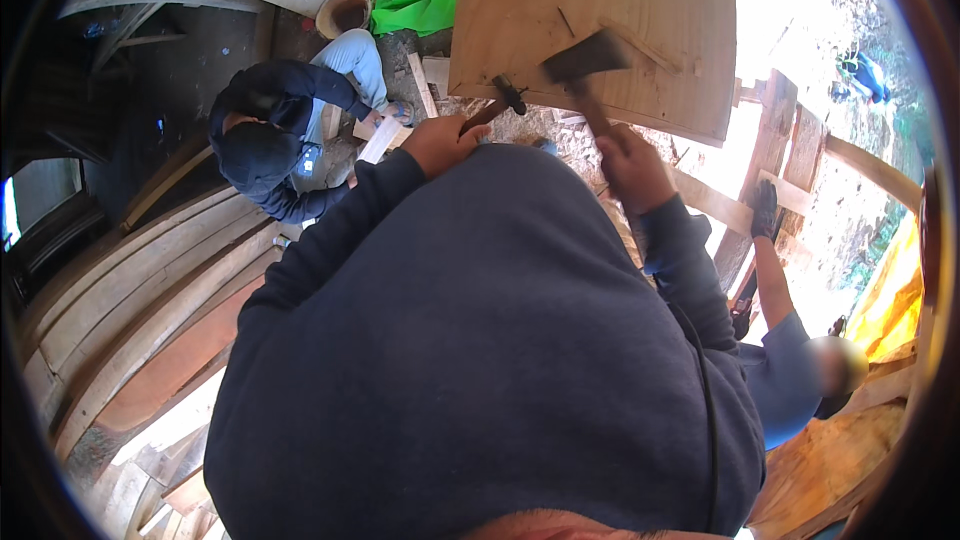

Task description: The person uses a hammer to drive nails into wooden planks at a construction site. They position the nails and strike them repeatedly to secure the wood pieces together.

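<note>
My left hand (441,144) grips the wooden handle of a small hammer (508,95), whose dark head rests at the near edge of a large plywood board (660,10). My right hand (633,168) holds the handle of a hatchet (585,58), its dark blade lying against the same board. My dark navy sweatshirt fills the middle and lower part of the view and hides what is below my arms.
A person in a dark hoodie (275,130) crouches at the left beside curved wooden planks (130,290). Another person in a blue shirt (785,360) reaches a gloved hand to a wooden frame (775,120) on the right. A green cloth (415,0) and a bucket (343,10) lie beyond.
</note>
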Motion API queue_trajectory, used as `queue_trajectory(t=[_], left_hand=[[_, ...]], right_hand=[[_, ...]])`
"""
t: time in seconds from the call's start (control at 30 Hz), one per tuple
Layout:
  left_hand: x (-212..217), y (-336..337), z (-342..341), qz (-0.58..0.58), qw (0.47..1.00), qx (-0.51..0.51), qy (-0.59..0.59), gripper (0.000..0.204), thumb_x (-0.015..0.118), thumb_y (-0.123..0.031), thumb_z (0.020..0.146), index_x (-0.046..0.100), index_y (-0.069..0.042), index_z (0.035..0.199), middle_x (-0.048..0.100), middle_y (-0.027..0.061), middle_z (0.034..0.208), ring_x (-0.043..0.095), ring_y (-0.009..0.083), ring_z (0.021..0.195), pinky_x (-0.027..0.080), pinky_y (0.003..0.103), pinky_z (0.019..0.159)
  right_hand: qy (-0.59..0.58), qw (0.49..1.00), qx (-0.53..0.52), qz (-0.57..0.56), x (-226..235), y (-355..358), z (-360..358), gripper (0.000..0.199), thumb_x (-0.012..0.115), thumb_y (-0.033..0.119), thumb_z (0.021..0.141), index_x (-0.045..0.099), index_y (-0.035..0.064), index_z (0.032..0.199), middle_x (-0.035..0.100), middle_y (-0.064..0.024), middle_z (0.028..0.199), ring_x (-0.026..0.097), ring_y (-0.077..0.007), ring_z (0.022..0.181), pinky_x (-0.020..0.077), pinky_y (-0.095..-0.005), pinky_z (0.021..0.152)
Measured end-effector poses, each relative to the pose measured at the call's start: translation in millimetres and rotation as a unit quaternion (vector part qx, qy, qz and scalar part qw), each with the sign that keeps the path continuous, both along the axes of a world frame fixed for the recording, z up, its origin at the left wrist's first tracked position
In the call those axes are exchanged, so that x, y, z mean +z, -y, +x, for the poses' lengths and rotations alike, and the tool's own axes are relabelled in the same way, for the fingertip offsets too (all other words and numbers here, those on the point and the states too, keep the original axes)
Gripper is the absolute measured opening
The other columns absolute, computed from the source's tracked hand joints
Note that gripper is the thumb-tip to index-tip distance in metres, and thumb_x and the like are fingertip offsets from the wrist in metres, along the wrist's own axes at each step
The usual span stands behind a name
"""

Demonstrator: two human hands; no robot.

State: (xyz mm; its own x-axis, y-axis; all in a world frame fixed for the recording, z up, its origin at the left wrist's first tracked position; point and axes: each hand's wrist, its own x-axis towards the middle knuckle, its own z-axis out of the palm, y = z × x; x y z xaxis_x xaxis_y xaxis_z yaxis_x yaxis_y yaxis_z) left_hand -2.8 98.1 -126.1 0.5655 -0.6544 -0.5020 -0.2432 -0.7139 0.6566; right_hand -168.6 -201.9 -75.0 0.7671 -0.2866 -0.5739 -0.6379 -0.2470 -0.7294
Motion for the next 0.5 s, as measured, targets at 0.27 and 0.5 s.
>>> queue_trajectory(t=[0.27, 0.5], left_hand=[[-11, -3, -2, 0.0, 1.0, 0.0, 0.007, 0.065, 0.054, -0.057, 0.108, 0.072, 0.006, 0.104, 0.073, 0.0287, 0.095, 0.072, 0.0454, 0.095, 0.053, 0.051, 0.084], [-2, 0, 1, -0.063, 0.996, 0.03, -0.048, 0.058, 0.051, -0.051, 0.111, 0.071, 0.004, 0.106, 0.071, 0.0202, 0.087, 0.071, 0.0355, 0.085, 0.052, 0.047, 0.078]], right_hand=[[0.066, 0.995, 0.044, -0.058, -26, -8, -7, 0.03, 0.063, 0.032, 0.108, 0.064, 0.0023, 0.11, 0.06, -0.0025, 0.072, 0.057, -0.0122, 0.058, 0.0457, -0.0309, 0.052], [0.129, 0.981, 0.102, -0.1, -8, -14, 0, 0.028, 0.061, 0.032, 0.111, 0.062, 0.0037, 0.109, 0.057, -0.001, 0.07, 0.054, -0.009, 0.054, 0.0422, -0.0267, 0.045]])
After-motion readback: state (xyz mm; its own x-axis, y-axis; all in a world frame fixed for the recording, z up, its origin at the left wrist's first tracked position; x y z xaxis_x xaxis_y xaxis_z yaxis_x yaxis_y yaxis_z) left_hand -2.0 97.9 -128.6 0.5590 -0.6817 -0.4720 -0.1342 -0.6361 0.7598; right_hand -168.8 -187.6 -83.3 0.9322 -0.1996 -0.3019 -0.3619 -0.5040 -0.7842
